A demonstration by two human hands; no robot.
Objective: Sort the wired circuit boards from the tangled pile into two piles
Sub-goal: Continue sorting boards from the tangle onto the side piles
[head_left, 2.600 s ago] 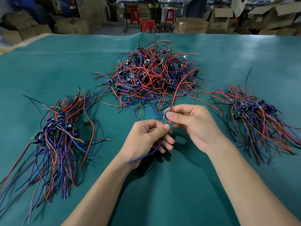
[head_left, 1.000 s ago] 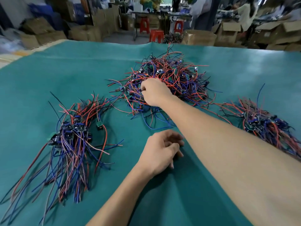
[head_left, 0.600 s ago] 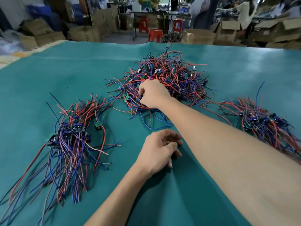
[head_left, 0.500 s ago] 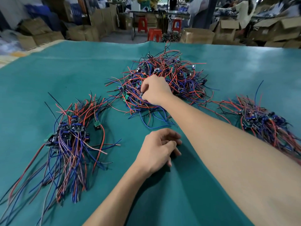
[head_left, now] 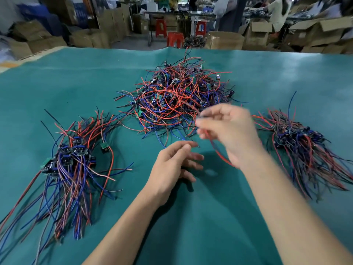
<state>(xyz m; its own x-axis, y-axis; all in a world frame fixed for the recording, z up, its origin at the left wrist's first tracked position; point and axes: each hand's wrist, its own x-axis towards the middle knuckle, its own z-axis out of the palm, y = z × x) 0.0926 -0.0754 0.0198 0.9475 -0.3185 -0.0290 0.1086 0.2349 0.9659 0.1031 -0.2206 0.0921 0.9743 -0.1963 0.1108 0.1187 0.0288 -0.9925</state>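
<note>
A tangled pile (head_left: pixel 179 100) of small circuit boards with red, blue and black wires lies at the middle of the green table (head_left: pixel 76 79). A sorted pile (head_left: pixel 70 165) lies at the left, another sorted pile (head_left: pixel 305 144) at the right. My right hand (head_left: pixel 227 131), blurred by motion, is lifted just in front of the tangled pile and pinches a wired board whose red wire (head_left: pixel 219 153) trails down under the palm. My left hand (head_left: pixel 175 165) hovers low over the cloth below it, fingers apart, holding nothing.
One loose green board (head_left: pixel 104 146) with a red wire lies beside the left pile. Beyond the table's far edge stand cardboard boxes (head_left: pixel 225 40), red stools (head_left: pixel 174 39) and people at a work bench.
My right hand was reaching into the tangled pile; it has pulled back toward me with a wired board in its fingers. My left hand has lifted and spread its fingers.
</note>
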